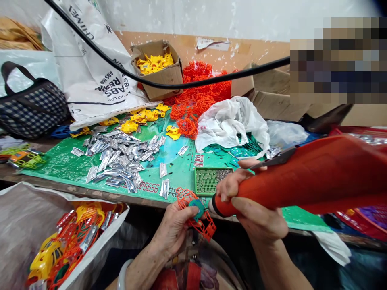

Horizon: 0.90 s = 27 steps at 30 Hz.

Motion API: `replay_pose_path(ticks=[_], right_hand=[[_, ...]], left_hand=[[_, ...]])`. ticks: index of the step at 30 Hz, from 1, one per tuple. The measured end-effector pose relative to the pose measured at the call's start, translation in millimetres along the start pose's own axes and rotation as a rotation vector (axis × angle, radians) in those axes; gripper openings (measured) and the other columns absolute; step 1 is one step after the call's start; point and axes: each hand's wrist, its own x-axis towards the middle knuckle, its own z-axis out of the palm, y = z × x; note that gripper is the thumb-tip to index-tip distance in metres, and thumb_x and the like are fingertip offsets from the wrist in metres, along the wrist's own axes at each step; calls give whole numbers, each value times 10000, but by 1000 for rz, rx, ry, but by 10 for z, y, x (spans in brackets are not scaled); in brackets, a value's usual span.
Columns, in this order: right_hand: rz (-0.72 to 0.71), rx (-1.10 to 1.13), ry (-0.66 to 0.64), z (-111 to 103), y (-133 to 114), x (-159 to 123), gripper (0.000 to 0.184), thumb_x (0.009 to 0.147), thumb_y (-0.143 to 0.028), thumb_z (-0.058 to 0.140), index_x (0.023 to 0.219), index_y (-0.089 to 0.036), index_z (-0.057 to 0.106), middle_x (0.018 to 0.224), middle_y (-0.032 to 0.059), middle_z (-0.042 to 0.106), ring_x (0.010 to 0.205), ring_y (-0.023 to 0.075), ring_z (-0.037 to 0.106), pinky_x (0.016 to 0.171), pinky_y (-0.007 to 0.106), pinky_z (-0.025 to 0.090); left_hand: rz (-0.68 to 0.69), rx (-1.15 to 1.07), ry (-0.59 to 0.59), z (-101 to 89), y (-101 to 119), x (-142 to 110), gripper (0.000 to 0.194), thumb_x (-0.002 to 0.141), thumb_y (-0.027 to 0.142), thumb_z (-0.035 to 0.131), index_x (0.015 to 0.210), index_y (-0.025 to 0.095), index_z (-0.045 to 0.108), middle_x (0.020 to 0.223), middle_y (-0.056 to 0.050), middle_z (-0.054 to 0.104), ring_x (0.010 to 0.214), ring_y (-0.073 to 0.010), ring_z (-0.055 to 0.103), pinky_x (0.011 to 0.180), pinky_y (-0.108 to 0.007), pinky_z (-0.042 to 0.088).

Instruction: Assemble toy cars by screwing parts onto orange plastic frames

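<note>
Between the thumb and fingers of my left hand [172,223] is an orange plastic toy car frame [208,230] with a teal plastic piece [196,209] set on it. My right hand [254,213] is wrapped round a red electric screwdriver [281,181], whose tip points left at the teal piece. Whether the tip touches a screw I cannot tell. Just beyond both hands, a green tray [202,187] of small metal screws rests on the table. Silver strips [121,157] lie in a loose heap to the left of it.
Yellow car bodies fill a cardboard box [159,86] at the back, beside a pile of orange frames [196,96]. A white plastic bag [229,125] sits mid-table. At lower left, an open sack [102,245] contains mixed parts. A black cable [181,85] crosses above the table.
</note>
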Motion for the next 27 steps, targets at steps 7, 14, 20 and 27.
replay_pose_path(ticks=[7,14,20,27], right_hand=[[-14,15,3,-48,-20,35,406,737,-154,723,1077,-294,552,734,-67,627,624,130,596,661,324,517],[-167,-86,243,-141,-25,355,332,623,-96,706,914,-224,610,650,-50,633,554,142,569,579,323,493],[-144,-194,275,-264,216,451,179,623,-99,722,733,-202,626,641,-39,635,542,138,575,575,324,480],[-159,-228,272,-317,346,434,227,637,-93,731,813,-207,644,651,-42,651,555,140,582,578,320,476]], left_hand=[[-13,8,-10,4,35,1,209,598,232,837,752,127,744,679,-28,724,584,-125,633,589,-224,507],[-1,-23,37,-20,25,-6,232,595,235,885,751,137,745,729,-20,736,626,-130,656,612,-234,540],[-5,-23,-36,-74,-45,17,233,665,239,859,857,149,764,808,-34,747,689,-142,673,632,-237,542],[-50,2,-22,-82,-23,17,225,646,264,869,802,142,763,743,-32,733,661,-138,659,649,-239,529]])
